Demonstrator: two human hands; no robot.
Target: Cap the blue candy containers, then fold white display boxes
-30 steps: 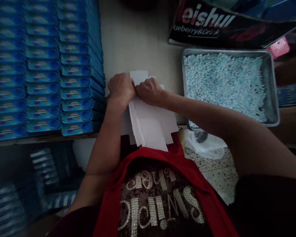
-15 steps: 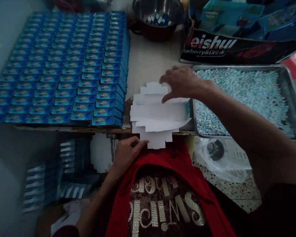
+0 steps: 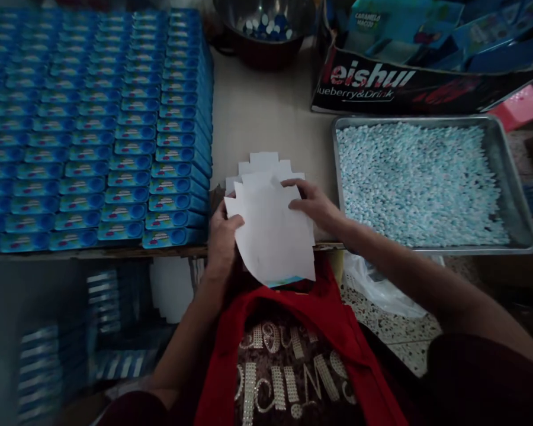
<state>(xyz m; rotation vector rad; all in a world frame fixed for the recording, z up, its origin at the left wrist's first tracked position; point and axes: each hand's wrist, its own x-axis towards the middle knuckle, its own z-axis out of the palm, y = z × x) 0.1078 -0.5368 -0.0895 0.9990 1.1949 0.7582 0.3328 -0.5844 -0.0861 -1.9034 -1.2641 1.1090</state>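
Observation:
A white die-cut carton sheet [image 3: 270, 234] with a blue printed underside is tilted up at the table's front edge. My left hand [image 3: 224, 234] grips its left edge, thumb on the white face. On the other side, my right hand [image 3: 313, 204] has its thumb and fingers at the sheet's upper right, pinching or pressing it; the contact is partly hidden. Beneath and behind it, more white carton sheet [image 3: 264, 158] with stepped edges lies on the table.
Rows of blue printed small boxes [image 3: 128, 148] fill the table's left. At right stands a metal tray [image 3: 522, 207] of pale blue-white pieces [image 3: 417, 183]. A black carton [image 3: 382, 89] and a metal bowl [image 3: 266, 53] sit at the back. A plastic bag [image 3: 377, 290] lies below the edge.
Both hands have come onto the carton sheet, the left from its lower corner, the right from above it. The sheet is now raised and turned. The view has shifted right.

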